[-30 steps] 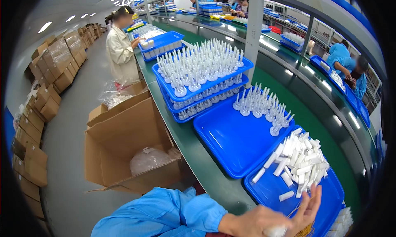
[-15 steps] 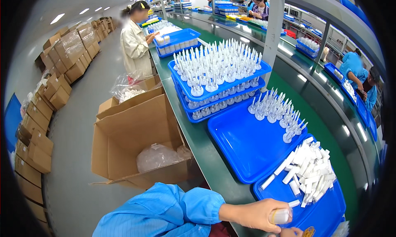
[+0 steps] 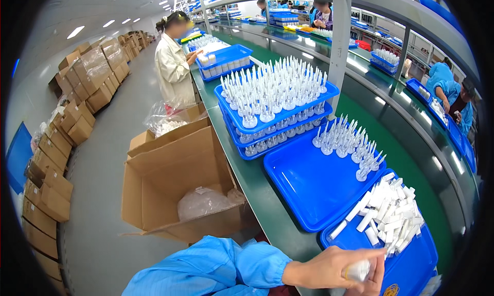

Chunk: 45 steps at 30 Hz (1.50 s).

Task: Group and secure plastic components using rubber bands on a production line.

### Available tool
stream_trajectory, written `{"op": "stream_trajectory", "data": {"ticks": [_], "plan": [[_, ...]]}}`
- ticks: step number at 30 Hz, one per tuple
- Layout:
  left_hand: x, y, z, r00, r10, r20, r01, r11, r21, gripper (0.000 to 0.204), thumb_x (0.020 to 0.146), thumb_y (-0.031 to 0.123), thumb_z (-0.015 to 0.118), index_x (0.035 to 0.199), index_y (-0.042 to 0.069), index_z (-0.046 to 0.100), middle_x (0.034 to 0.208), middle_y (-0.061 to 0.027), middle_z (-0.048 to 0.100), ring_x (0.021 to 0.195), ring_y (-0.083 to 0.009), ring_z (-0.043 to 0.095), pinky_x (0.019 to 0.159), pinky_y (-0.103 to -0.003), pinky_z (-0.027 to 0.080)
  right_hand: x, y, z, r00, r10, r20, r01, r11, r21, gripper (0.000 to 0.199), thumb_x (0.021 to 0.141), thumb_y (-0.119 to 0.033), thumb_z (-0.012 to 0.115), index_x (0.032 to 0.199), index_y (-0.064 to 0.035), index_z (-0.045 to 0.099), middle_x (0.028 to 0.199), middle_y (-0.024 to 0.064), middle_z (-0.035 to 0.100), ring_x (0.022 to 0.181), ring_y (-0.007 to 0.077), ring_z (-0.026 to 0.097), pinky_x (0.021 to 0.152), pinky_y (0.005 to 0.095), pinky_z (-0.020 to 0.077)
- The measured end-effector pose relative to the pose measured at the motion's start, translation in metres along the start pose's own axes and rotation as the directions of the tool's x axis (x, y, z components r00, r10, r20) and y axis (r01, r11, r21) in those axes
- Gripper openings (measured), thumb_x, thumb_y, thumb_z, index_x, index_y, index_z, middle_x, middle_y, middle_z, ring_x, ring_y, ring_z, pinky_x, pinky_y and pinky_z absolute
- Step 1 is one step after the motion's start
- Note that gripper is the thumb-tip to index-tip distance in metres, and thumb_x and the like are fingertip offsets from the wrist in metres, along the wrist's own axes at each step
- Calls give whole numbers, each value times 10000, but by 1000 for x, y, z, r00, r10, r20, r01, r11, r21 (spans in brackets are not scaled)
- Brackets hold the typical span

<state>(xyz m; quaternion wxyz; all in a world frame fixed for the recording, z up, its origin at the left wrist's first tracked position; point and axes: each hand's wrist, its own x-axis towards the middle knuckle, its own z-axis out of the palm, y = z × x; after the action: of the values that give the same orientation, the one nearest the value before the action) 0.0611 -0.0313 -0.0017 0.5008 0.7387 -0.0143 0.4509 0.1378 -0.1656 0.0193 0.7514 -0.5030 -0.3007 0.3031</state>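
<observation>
My left hand (image 3: 329,267), in a blue sleeve, is closed round a short white cylindrical bundle (image 3: 358,270) with a yellowish band about it. One finger stretches out over the bundle toward the right. Of my right hand, at most a little skin shows beneath the left at the lower edge, and its fingers cannot be made out. Beside the hands is a blue tray (image 3: 419,267) with a heap of small white rectangular pieces (image 3: 393,216) in it. Yellowish rubber bands (image 3: 392,290) lie at that tray's near end.
A larger blue tray (image 3: 303,188) holds upright clear-based white-tipped pieces (image 3: 342,141) along its far side. Beyond it rise stacked blue trays (image 3: 247,136) of similar pieces. An open carton (image 3: 154,185) with plastic bags stands left of the green bench (image 3: 257,193). Co-workers stand farther off.
My left hand has moved slightly right with the bundle, and a finger now reaches out over it. The right-hand fingers that showed below are now mostly hidden. The whole view has shifted slightly.
</observation>
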Motion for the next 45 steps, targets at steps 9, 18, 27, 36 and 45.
{"op": "stream_trajectory", "data": {"ticks": [9, 18, 27, 36, 45], "plan": [[7, 11, -13, 856, -241, 457, 330, 936, -123, 1288, 642, 237, 922, 1624, 73, 105, 1290, -170, 564, 1125, -317, 633, 945, -374, 514, -5, -17, -12, 981, -155, 113, 190, 729, -658, 332, 831, -103, 747, 1123, 0, 627, 1004, 91, 563, 888, 186, 541, 786, 316, 459], [17, 25, 3, 567, -718, 404, 812, 405, -419, 1163, 858, 865, 423, 1573, -30, 222, 1365, -166, 527, 1262, -314, 560, 1087, -451, 461, -11, 2, 9, 922, -343, 179, 357, 573, -738, 431, 778, -108, 729, 1170, -12, 579, 1162, 174, 575, 1058, 351, 579, 900, 436, 494], [-1, 0, 1, 902, -428, 49, 428, 877, -219, 879, 966, 661, 468, 1514, -16, 350, 1520, -188, 417, 1429, -332, 392, 1202, -487, 268, -77, -73, -150, 627, -646, -435, -82, 501, -862, 416, 839, -75, 778, 1216, -38, 607, 1186, 133, 620, 999, 204, 632, 835, 332, 522], [18, -11, -6, 866, -500, -17, 484, 847, -218, 661, 1009, 470, 497, 1457, -11, 433, 1441, -166, 485, 1355, -281, 463, 1152, -445, 331, -108, -79, -358, 510, -751, -420, -621, 16, -784, 386, 868, -143, 789, 1218, -59, 651, 1043, 119, 599, 807, 205, 629, 733, 339, 555], [30, -23, -74, 831, -527, -177, 547, 833, 88, 337, 981, 134, 622, 1283, -12, 596, 1187, -116, 644, 1008, -174, 636, 901, -312, 495, -104, -91, -340, 636, -762, -122, -543, -329, -773, 231, 960, -76, 623, 1178, -8, 658, 1186, 158, 657, 1128, 344, 607, 1004, 435, 458]]}}
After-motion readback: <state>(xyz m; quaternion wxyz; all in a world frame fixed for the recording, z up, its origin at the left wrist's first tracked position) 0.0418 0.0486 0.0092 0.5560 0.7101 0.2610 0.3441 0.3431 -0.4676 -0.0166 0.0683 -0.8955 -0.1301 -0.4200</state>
